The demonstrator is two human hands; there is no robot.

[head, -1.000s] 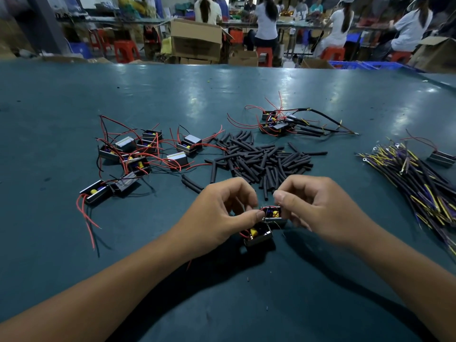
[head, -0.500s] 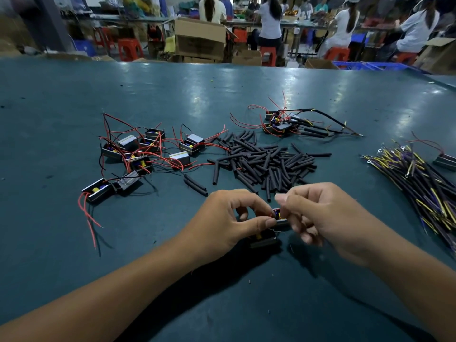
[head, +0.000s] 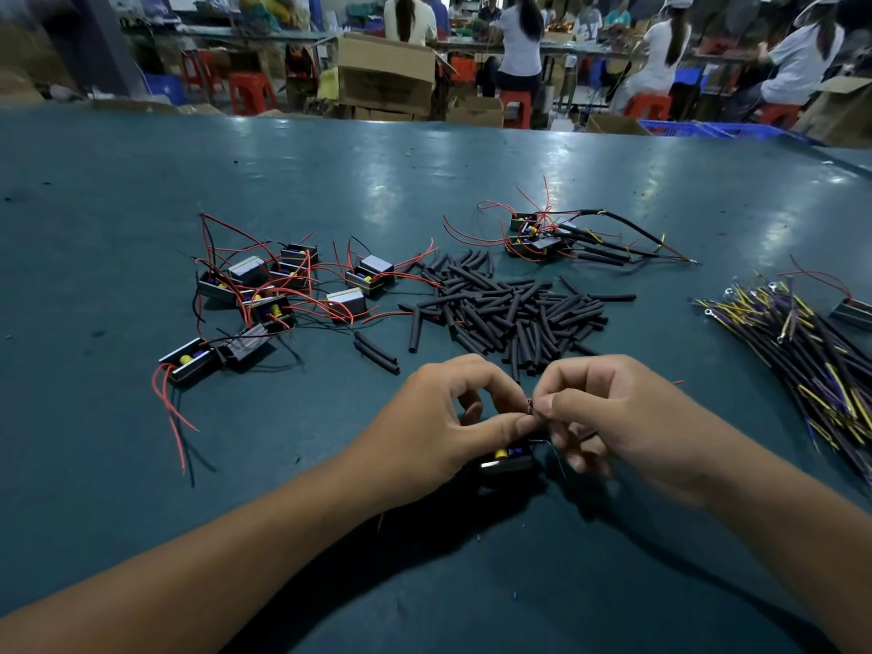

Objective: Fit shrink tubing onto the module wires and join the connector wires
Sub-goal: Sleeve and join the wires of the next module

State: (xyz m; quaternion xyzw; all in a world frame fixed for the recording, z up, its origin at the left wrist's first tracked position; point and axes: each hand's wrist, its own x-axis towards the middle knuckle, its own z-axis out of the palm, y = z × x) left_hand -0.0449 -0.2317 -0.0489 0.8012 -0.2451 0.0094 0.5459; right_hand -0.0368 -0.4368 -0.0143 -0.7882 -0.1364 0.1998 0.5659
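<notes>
At 6 o'clock on the teal table [head: 118,464], both hands meet fingertip to fingertip just above the surface; left hand [head: 439,431] has thumb and forefinger curled into a pinch, right hand [head: 613,417] likewise, both closing on something small and dark at the point where they touch; whether that is wire end or tubing cannot be told. Directly beneath the pinch sits one module [head: 507,460], black case, yellow and blue parts visible, resting on the table, partly covered by the left thumb; thin dark wires trail from it under the right fingers. At 12 o'clock from the hands: loose heap of black shrink tubing [head: 509,309]; at 10 o'clock: cluster of unworked modules [head: 264,295] with red wires; at 1 o'clock, farther off: small group of modules with tubing fitted [head: 542,238]; at 3 o'clock: bundle of connector wires [head: 811,351], yellow, purple and black.
</notes>
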